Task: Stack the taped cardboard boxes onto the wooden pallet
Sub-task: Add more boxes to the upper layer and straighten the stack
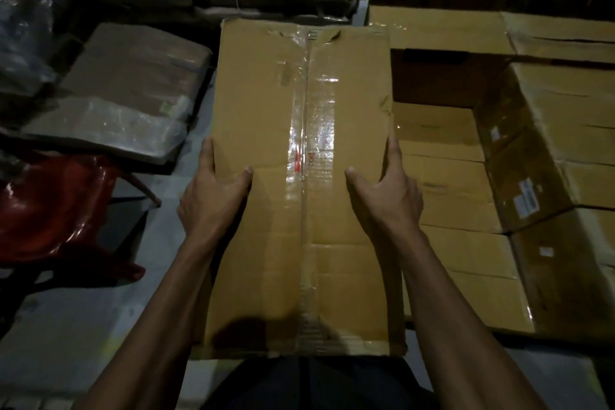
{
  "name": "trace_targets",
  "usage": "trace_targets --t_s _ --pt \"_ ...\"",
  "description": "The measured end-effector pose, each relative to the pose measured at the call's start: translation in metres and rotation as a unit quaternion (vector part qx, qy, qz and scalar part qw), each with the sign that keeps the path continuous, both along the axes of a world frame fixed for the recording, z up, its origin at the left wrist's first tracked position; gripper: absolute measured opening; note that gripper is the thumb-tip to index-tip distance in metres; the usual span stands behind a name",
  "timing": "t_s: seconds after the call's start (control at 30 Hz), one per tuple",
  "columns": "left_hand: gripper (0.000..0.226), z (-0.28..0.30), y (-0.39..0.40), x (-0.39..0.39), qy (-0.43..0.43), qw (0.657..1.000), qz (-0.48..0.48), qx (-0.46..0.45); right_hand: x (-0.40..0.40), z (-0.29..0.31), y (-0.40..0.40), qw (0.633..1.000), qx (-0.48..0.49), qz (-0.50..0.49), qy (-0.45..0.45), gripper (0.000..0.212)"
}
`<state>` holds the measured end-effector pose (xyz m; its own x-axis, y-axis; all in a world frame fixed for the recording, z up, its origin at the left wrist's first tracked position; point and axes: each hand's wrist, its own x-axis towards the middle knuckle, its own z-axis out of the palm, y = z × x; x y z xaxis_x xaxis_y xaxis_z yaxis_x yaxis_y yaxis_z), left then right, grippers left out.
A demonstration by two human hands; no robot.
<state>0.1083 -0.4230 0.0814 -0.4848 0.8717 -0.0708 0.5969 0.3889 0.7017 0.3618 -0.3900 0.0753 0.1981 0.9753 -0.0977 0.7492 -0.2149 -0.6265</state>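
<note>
The long brown cardboard box sealed with clear tape down its middle seam (299, 176) sits lengthwise in front of the person, clamped between both palms. The left hand (213, 190) and right hand (389, 190) each hold an opposite long side, thumbs lying on top, probably to keep it level while carrying. Beyond the right hand lie the stacked brown cardboard boxes (466, 210), likely the destination; no pallet shows. Beyond the left hand stands a red plastic chair (50, 206).

No text can be read: small red and dark print under the tape (311, 130) on the cardboard box (263, 116) and the white labels (527, 198) on neighbouring boxes are blurred.
</note>
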Motion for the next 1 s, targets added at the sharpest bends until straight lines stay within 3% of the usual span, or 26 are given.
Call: trace_targets --t_s 0.4,0.63,1.0 --pt "0.087 0.008 0.213 0.003 -0.008 0.999 -0.033 0.007 0.003 0.017 0.185 0.999 0.005 -0.051 -0.01 0.094" --pt "0.084 -0.016 0.357 0.012 0.001 0.986 -0.165 -0.004 0.004 0.003 0.261 0.984 0.002 -0.178 -0.014 0.093" --pt "0.084 -0.006 0.533 0.055 0.005 0.919 -0.394 -0.029 -0.017 0.03 0.327 0.91 -0.012 -0.414 -0.002 0.09"
